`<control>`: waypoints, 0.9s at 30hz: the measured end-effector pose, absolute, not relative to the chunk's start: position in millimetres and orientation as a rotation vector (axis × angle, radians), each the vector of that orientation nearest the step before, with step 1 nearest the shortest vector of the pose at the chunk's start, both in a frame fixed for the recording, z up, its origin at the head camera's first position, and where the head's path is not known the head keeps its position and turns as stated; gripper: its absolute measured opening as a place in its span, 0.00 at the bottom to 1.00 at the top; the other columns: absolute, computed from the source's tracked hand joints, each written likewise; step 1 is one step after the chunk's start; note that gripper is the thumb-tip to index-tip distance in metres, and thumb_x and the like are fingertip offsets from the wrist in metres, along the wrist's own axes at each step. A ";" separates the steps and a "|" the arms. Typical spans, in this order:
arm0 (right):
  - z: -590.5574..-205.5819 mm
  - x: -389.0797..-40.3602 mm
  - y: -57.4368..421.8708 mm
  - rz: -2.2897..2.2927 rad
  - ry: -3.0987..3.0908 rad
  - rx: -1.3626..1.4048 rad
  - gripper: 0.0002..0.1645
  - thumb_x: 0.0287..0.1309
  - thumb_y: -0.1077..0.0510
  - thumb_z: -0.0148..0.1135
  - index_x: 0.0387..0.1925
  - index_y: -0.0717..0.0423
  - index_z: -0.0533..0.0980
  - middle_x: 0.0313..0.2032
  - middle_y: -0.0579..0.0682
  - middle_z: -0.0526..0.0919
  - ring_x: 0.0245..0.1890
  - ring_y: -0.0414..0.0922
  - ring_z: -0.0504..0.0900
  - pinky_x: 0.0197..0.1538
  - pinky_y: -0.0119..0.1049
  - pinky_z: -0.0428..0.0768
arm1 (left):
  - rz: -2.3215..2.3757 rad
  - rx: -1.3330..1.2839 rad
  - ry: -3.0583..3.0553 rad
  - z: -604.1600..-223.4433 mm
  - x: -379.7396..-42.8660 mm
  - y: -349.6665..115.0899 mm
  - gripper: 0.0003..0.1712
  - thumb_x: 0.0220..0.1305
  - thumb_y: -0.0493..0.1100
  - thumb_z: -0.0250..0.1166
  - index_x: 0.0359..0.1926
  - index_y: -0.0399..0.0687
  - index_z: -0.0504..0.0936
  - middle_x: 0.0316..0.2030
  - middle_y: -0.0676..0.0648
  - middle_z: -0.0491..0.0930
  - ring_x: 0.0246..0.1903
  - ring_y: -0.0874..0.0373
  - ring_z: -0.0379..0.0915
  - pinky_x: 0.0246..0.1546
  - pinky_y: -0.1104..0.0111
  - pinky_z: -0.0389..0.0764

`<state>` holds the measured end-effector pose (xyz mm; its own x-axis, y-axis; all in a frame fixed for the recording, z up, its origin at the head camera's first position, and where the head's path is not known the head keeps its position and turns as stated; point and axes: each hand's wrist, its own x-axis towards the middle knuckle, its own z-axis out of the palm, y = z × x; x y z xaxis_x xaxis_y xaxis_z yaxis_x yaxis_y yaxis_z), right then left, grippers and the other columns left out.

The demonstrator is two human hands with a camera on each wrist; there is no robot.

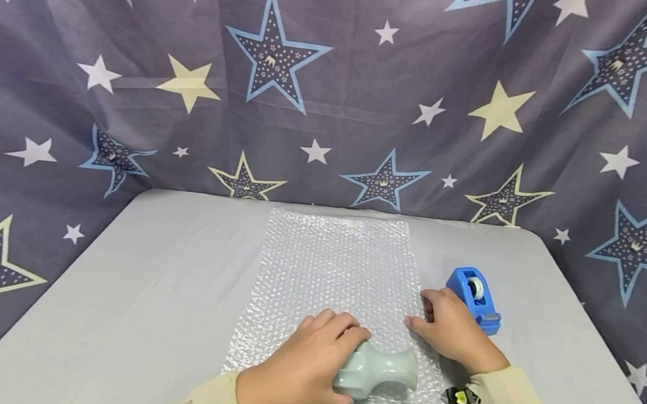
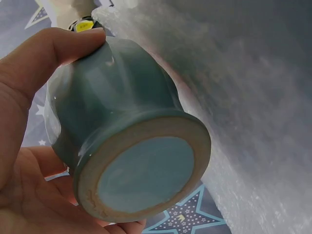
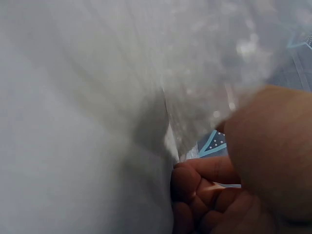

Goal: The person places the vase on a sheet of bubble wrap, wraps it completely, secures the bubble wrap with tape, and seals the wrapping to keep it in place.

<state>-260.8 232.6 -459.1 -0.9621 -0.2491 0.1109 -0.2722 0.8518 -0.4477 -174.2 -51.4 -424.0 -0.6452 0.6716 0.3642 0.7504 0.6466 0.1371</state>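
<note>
A pale green glazed vase (image 1: 376,372) lies on its side over the near part of the bubble wrap (image 1: 345,264), its flared mouth to the right. My left hand (image 1: 307,365) grips its body from the left, thumb on the near side. Seen in the left wrist view, the vase's round foot (image 2: 146,175) has an unglazed ring and faces that camera. At the right edge of the wrap is my right hand (image 1: 453,328), thumb and forefinger apart. Its loosely bent fingers (image 3: 185,183) are right at the wrap's edge in the right wrist view.
Just beyond my right hand stands a blue tape dispenser (image 1: 475,297) with a roll of tape in it. A light grey cloth covers the table (image 1: 174,277). Behind and beside the table hangs a dark curtain (image 1: 346,76) patterned with stars.
</note>
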 end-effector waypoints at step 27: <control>-458.4 -259.4 233.2 0.747 -2.969 0.413 0.39 0.60 0.48 0.71 0.62 0.73 0.74 0.41 0.56 0.79 0.40 0.47 0.76 0.46 0.48 0.79 | 0.003 -1.170 -2.684 -423.0 -160.0 -43.8 0.70 0.32 0.71 0.84 0.74 0.44 0.68 0.65 0.50 0.76 0.57 0.53 0.73 0.49 0.60 0.75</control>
<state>-259.4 233.2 -458.4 -0.9630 -0.2439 0.1151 -0.2693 0.8474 -0.4576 -160.0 -43.8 -423.0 -0.6617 0.7244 0.1933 0.7239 0.6844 -0.0868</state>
